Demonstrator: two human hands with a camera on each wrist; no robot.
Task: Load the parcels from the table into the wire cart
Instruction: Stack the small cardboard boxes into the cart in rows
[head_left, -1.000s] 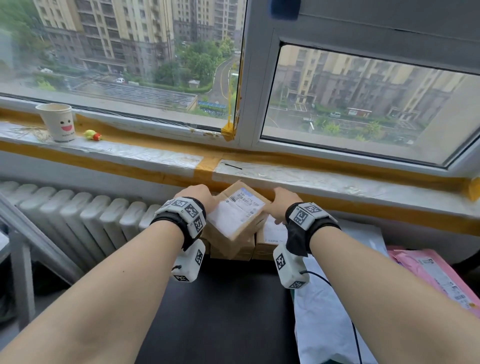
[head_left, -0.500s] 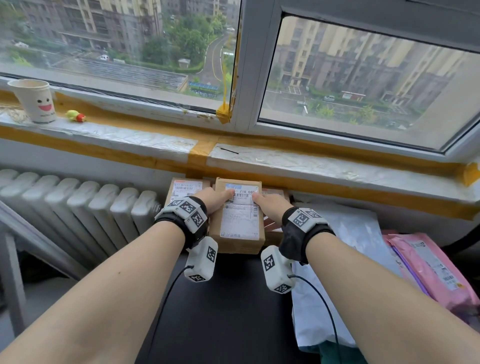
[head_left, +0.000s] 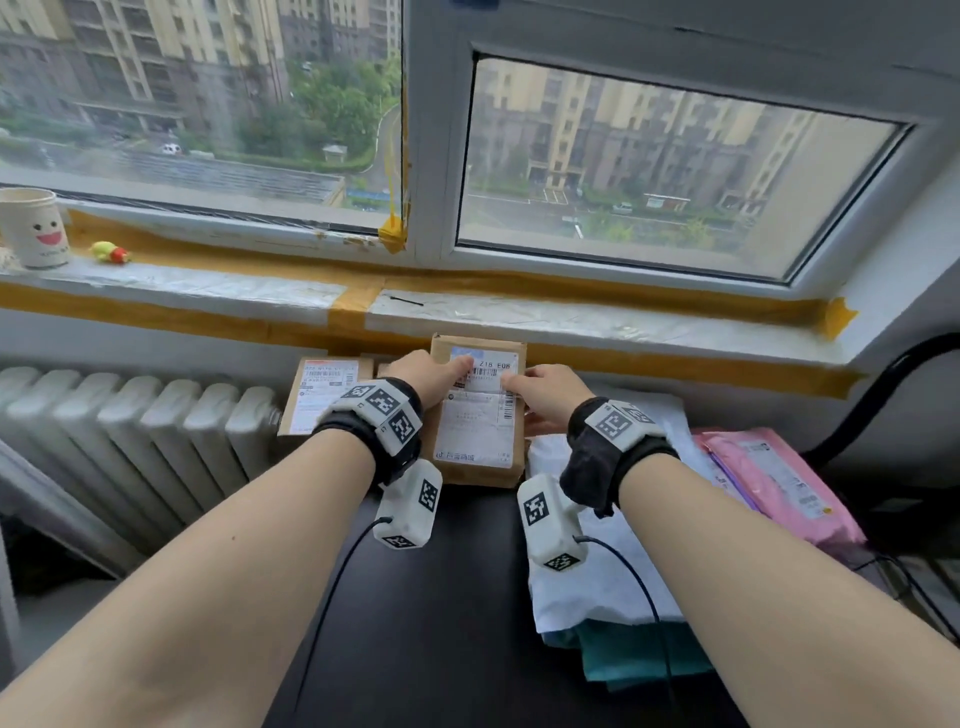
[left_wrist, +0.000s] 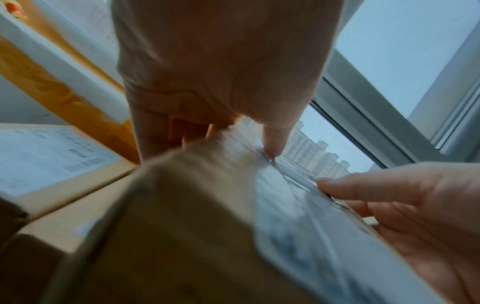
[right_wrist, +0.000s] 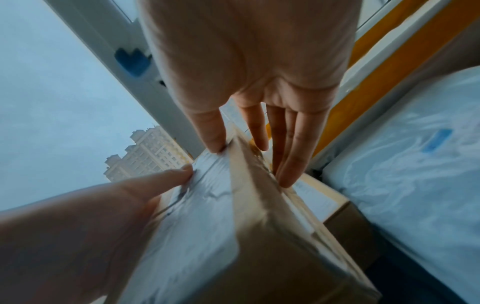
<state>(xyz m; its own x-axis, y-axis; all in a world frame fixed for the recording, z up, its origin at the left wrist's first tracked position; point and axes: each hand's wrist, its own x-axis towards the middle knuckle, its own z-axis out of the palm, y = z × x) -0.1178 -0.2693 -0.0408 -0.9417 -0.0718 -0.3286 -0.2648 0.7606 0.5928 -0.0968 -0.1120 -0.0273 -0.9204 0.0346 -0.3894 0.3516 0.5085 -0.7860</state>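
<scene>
A brown cardboard box (head_left: 478, 415) with a white shipping label faces up at the table's far edge, under the window sill. My left hand (head_left: 441, 370) grips its left side, thumb on the label. My right hand (head_left: 524, 387) grips the right side the same way. In the left wrist view the box (left_wrist: 182, 226) sits under the thumb of my left hand (left_wrist: 215, 144), fingers down its side. The right wrist view shows my right hand (right_wrist: 249, 160) pinching the box (right_wrist: 221, 236) edge. More cardboard boxes (head_left: 324, 395) lie below and to the left. No wire cart is in view.
A white poly bag (head_left: 597, 571), a teal packet (head_left: 639, 660) and a pink parcel (head_left: 774, 483) lie right on the black table (head_left: 441, 623). A radiator (head_left: 130, 441) stands left. A paper cup (head_left: 34, 228) sits on the taped sill (head_left: 208, 283). A black cable (head_left: 883, 395) curves at right.
The box was tilted between my hands a second ago; it now lies level with its label up. Both thumbs have come onto the label.
</scene>
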